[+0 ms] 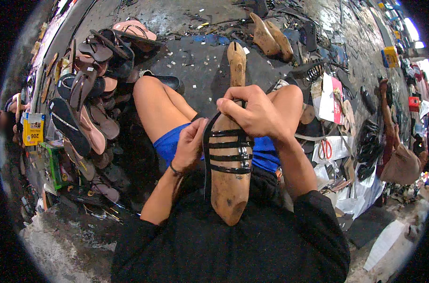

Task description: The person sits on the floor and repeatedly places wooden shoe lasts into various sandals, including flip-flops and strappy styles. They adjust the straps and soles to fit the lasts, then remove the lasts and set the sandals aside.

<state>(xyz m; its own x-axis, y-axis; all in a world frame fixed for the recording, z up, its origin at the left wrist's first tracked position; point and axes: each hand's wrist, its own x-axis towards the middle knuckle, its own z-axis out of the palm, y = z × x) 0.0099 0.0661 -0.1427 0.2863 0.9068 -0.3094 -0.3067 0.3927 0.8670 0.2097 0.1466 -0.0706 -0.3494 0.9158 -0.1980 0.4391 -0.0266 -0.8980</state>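
Observation:
A wooden shoe last (229, 195) lies lengthwise in front of my torso, its pointed toe toward me. Several glossy black straps (229, 157) cross over it, joined to a black edge along its left side. My left hand (188, 145) is closed, thumb and fingertips pinching at that edge near the upper left of the last. From the right, my right hand (258, 113) curls over the far end of the last and the straps there, its fingers bent. Beyond it a slotted wooden piece (236, 59) sticks up; my hand hides whether it joins the last.
Finished-looking sandals (94, 89) lie heaped at the left, beside a yellow box (33, 129). Two wooden lasts (271, 40) rest on the floor ahead. Red-handled scissors (325, 149) lie on white paper at the right among scraps. Another person (399, 160) is at the far right.

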